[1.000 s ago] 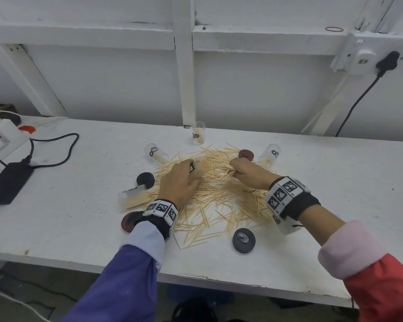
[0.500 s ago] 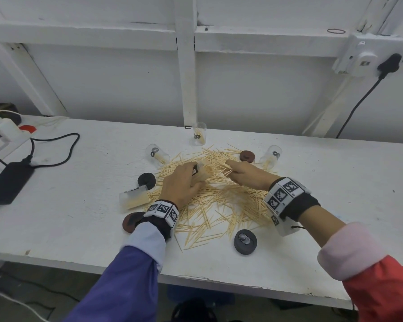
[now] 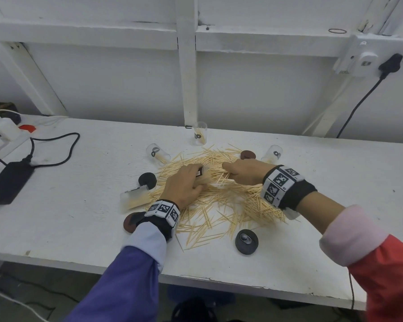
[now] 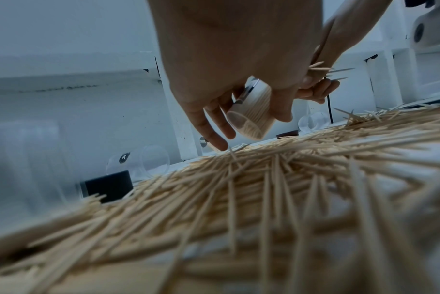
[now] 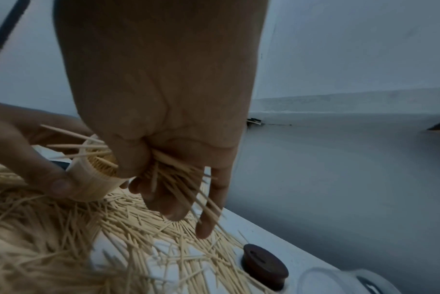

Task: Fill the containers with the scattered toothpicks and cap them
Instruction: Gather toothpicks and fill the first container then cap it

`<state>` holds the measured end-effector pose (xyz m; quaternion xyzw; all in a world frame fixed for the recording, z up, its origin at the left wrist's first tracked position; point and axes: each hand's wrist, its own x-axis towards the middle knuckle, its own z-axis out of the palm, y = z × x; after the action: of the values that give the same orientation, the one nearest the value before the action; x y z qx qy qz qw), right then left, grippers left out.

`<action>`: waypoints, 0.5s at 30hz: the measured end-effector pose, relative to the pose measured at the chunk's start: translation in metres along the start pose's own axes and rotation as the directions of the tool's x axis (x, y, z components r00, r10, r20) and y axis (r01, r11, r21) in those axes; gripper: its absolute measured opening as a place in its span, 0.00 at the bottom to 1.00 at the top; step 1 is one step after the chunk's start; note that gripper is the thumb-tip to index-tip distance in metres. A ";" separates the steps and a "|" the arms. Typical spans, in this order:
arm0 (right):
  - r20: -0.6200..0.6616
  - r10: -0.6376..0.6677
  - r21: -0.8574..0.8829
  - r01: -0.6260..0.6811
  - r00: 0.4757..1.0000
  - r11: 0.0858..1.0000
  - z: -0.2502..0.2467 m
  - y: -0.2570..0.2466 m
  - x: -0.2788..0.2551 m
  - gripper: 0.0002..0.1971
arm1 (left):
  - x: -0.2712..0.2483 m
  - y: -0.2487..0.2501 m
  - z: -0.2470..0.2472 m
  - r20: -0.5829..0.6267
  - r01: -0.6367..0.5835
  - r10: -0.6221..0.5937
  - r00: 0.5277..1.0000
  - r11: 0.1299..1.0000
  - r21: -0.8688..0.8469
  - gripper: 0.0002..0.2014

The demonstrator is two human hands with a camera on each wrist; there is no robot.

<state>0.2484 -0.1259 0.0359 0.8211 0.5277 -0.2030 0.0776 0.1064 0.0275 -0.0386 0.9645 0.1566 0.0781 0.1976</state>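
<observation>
Head view shows the left hand [image 3: 183, 182] curled round a clear container [image 4: 251, 117] packed with toothpicks, held tilted over the toothpick pile [image 3: 219, 196] mid-bench [image 3: 79, 205]. Right hand [image 3: 244, 171] pinches a bundle of toothpicks [image 5: 178, 179] at the container's mouth, little finger extended downward.

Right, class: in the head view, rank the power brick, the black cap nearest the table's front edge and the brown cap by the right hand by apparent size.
1. Power brick
2. Black cap
3. Brown cap, though it lies farther from the camera, so its true size against the black one is unsure.
</observation>
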 end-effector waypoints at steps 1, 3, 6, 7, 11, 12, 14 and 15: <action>0.011 -0.003 -0.023 0.003 1.000 1.000 -0.002 -0.001 0.000 0.03 | 0.000 0.000 0.000 0.005 -0.005 0.004 1.000 1.000 0.006 0.28; 0.018 -0.009 -0.087 0.010 1.000 0.996 -0.006 -0.005 0.000 0.02 | 0.000 0.001 0.000 0.024 -0.019 0.018 1.000 0.999 0.036 0.28; 0.041 -0.001 -0.207 0.009 0.999 0.978 -0.013 -0.013 0.001 0.03 | 0.000 0.003 -0.001 0.056 -0.036 0.031 0.998 0.996 0.080 0.29; 0.055 0.005 -0.243 0.008 0.998 0.970 -0.016 -0.016 0.002 0.05 | 0.000 0.004 -0.001 0.061 -0.036 0.031 0.998 0.996 0.082 0.29; 0.109 0.021 -0.349 0.018 0.994 0.937 -0.024 -0.024 0.002 0.10 | -0.001 0.006 -0.002 0.072 -0.027 0.022 0.997 0.996 0.081 0.29; 0.114 0.023 -0.369 0.021 0.993 0.929 -0.025 -0.026 0.002 0.11 | -0.001 0.006 -0.002 0.074 -0.021 0.016 0.997 0.997 0.077 0.29; 0.127 0.028 -0.385 0.023 0.992 0.923 -0.025 -0.029 0.001 0.12 | -0.001 0.006 -0.003 0.079 -0.010 0.005 0.997 0.998 0.069 0.29; 0.131 0.033 -0.385 0.020 0.991 0.923 -0.025 -0.029 0.002 0.13 | -0.001 0.006 -0.003 0.080 -0.008 0.002 0.997 0.998 0.068 0.30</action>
<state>0.2291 -0.1035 0.0601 0.7761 0.5480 -0.1500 0.2736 0.1068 0.0227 -0.0336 0.9735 0.1487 0.0344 0.1705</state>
